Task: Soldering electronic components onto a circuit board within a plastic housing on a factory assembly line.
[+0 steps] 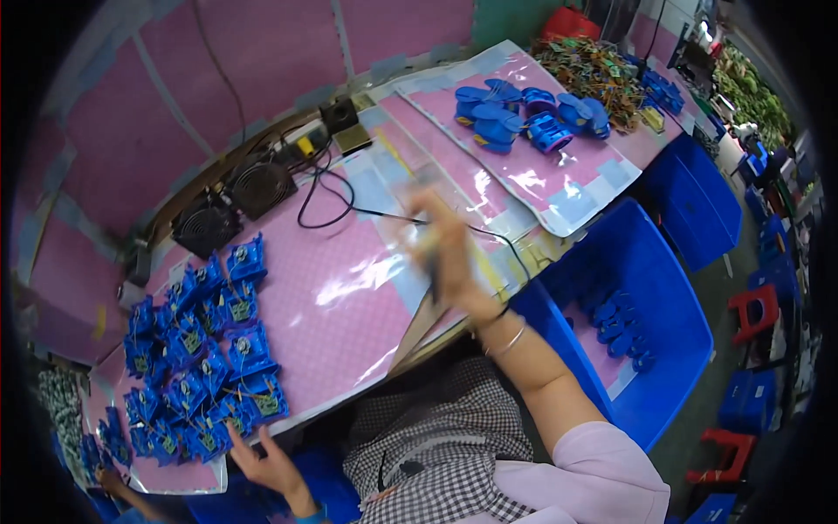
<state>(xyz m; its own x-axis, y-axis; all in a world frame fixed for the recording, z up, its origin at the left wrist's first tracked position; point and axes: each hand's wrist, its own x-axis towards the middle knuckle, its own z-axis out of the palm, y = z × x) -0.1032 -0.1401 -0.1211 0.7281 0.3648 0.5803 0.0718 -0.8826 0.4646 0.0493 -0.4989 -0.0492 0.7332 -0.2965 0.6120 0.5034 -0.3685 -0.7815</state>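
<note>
At the near left of the bench, my left hand (272,467) has its fingers apart and its fingertips beside the nearest of the blue plastic housings (188,345). The housings stand close together in rows, with small green boards and thin wires showing in them. Over the middle of the bench is my right hand (447,253), smeared by motion. Something dark and something yellowish show against its palm, but I cannot make out what they are. A black cable (375,212) runs across the bench and passes behind this hand.
Two black fans (260,188) stand along the back wall. Blue rounded parts (497,122) lie at the far right, before a heap of small boards (594,74). A blue bin (672,349) holding blue pieces stands at right. Another person's hand (113,480) shows lower left.
</note>
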